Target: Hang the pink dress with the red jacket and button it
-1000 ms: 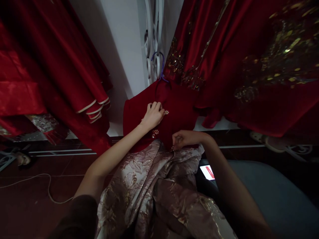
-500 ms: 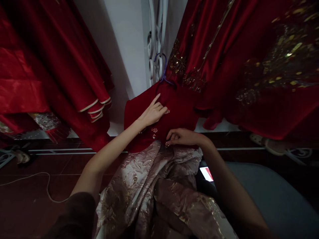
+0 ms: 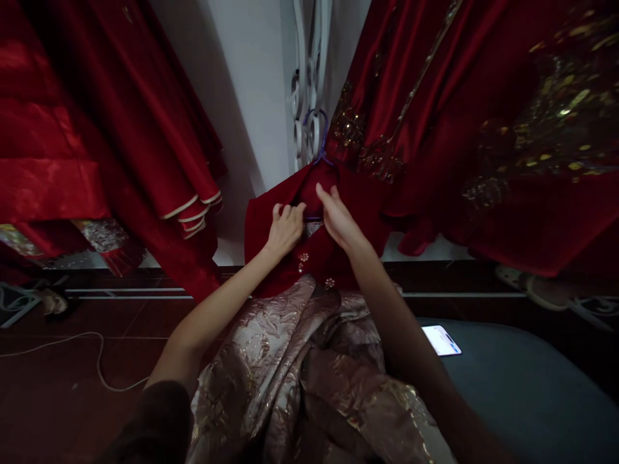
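Observation:
A dark red jacket (image 3: 367, 200) with jewelled flower fasteners (image 3: 304, 258) hangs on a purple hanger (image 3: 323, 138). Its front is parted at the neck, baring the hanger's bar and some shiny lining. My left hand (image 3: 286, 231) is closed, fingers curled over the opening's left edge. On the opposite edge, my right hand (image 3: 342, 222) lies with its visible fingers stretched and apart; the rest are hidden. Below the jacket, a pinkish-silver brocade cloth (image 3: 271, 341) with gold patterning is bunched toward me.
Red garments (image 3: 159, 129) hang at left, and sequinned red ones (image 3: 425, 96) at right. A white scrolled metal stand (image 3: 302, 84) rises behind the hanger. A lit phone (image 3: 441, 340) lies on a grey-blue seat (image 3: 522, 367). A white cable (image 3: 101, 361) crosses the floor.
My right hand has risen from the lower fasteners to the neck opening. My left hand has shifted slightly down and curled over the edge. The jacket's front now stands parted, and the phone shows more fully.

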The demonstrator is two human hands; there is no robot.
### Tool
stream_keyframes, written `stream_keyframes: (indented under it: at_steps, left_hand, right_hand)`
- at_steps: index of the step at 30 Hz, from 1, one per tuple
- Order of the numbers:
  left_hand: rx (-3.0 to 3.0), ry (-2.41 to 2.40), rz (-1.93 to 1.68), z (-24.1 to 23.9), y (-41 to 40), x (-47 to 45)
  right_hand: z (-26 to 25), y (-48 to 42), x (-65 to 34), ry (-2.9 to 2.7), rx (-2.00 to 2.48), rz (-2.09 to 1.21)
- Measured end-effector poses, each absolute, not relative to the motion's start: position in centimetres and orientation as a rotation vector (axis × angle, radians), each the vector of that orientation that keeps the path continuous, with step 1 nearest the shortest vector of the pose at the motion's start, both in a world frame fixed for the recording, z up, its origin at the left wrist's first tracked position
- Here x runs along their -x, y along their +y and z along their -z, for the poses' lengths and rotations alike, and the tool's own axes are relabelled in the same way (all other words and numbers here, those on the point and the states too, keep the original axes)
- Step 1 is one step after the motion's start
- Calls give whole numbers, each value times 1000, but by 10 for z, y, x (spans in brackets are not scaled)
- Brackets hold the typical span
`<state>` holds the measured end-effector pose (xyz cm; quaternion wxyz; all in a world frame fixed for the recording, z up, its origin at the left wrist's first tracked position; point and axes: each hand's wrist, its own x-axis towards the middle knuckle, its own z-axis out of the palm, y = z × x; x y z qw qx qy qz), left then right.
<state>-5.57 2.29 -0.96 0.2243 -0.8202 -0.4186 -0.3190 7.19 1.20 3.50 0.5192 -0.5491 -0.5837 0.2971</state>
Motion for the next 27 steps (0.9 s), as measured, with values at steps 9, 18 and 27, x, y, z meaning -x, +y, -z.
stream_keyframes:
  at_steps: [9, 18, 27]
  left_hand:
    - [2039, -1460, 1463, 19, 27, 95]
    - [2149, -1523, 1428, 24, 46, 96]
    - [2067, -1690, 1450, -2, 64, 139]
  right_hand:
    - [13, 29, -123, -1298, 1740, 81]
    - [32, 40, -156, -1633, 1420, 158]
    - [16, 41, -183, -1568, 1508, 148]
